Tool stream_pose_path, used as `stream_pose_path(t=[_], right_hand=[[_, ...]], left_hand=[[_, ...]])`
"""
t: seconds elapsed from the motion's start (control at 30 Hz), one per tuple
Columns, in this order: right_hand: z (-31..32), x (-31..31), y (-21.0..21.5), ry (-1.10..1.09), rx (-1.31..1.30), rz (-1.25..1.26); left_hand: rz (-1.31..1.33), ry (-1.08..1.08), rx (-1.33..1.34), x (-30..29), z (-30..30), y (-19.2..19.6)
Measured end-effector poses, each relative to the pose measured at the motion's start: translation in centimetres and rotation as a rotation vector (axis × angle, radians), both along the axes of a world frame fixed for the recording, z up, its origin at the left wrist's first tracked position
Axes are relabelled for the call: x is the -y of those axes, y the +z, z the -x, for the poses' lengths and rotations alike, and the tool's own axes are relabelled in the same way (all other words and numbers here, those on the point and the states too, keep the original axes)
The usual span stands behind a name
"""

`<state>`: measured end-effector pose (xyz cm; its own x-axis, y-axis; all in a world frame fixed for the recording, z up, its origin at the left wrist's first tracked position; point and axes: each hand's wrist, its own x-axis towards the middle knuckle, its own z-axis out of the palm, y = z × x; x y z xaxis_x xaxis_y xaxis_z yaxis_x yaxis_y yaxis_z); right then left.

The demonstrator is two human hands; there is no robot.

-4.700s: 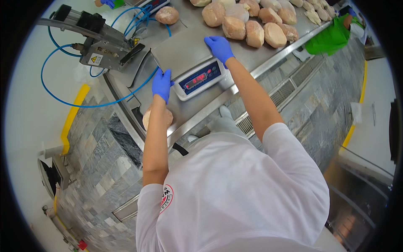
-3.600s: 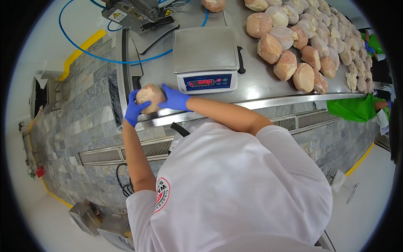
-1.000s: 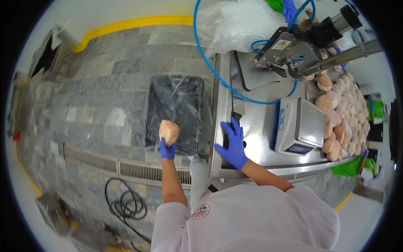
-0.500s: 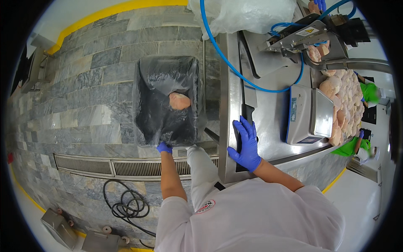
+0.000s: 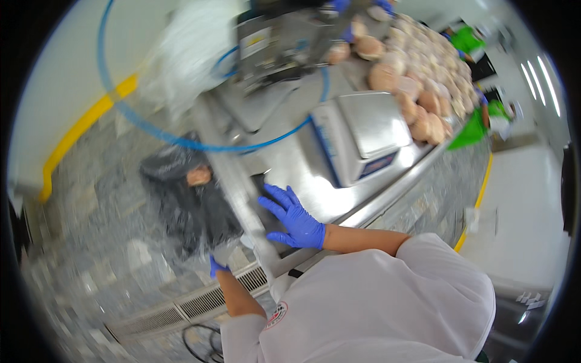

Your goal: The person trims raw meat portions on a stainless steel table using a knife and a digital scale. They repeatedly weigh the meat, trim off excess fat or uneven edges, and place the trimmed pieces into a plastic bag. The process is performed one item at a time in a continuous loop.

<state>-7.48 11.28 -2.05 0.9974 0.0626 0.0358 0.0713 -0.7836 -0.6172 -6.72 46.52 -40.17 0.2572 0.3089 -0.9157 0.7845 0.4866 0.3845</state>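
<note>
With the right hand [image 5: 295, 219] spread flat on the counter [image 5: 315, 181], the bin liner [image 5: 187, 206] is best steadied by the left hand [image 5: 218, 265], whose grip cannot be told.

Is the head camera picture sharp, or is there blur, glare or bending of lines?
Head view: motion blur smears the whole picture, most at the floor and the black bag; the right hand on the steel table is clearer; the table edge and blue hose bend toward the rim; glare whitens the scale's top.
</note>
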Motion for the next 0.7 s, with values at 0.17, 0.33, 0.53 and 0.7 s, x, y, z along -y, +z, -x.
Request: stream_pose_path(t=[0.17,0.33,0.53,0.7], right_hand=[[3.9,18.5,8.3,-0.326,0.499,0.342],[10.3,46.0,5.5,-0.968,0.447,0.366],[5.9,59.8,1.0,-0.691,-0.006,0.016],[3.8,57.9,3.6,-0.373,-0.265,-0.018]], left_hand=[[-0.804,0.342,0.334,-2.3,4.1,5.2],[-1.007,0.214,1.003,12.3,-0.6,28.5],[-0.790,-0.328,1.406,41.0,-1.7,47.2],[0.710,-1.198,0.785,62.1,6.5,44.7]])
